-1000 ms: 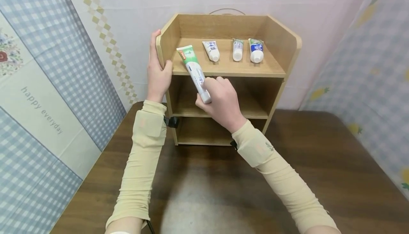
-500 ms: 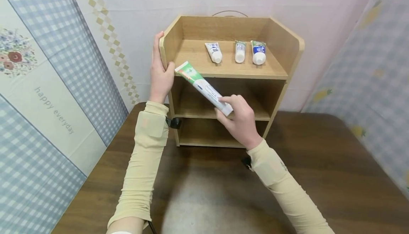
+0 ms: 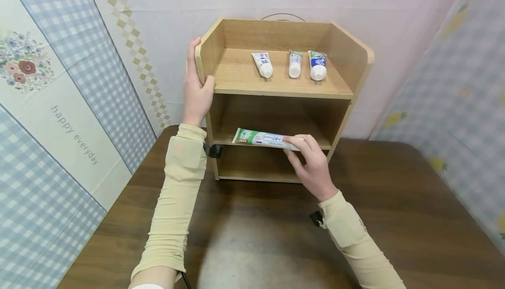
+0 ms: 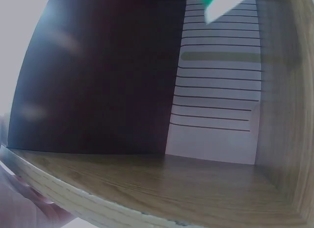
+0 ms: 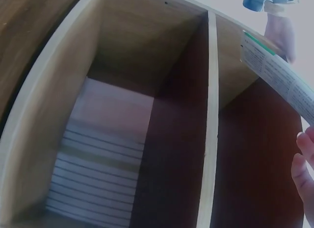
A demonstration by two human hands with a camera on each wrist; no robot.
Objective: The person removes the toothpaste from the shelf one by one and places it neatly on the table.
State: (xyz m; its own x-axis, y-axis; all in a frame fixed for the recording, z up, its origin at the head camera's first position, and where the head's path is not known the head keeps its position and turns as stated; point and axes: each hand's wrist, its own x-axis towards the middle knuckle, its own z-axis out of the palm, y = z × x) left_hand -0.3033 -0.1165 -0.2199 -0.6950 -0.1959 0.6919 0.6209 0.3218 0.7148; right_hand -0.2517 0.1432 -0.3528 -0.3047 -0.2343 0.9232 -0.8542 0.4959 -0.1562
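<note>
One toothpaste tube (image 3: 265, 139) sits in the right hand (image 3: 313, 166), three white-capped tubes (image 3: 295, 64) beyond it on one wooden shelf unit (image 3: 232, 72) the left hand (image 3: 197, 94) grips.

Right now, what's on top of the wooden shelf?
There are three: the left tube, the middle tube and the blue-labelled right tube. The wooden board shows around them, but the part under each is covered.
</note>
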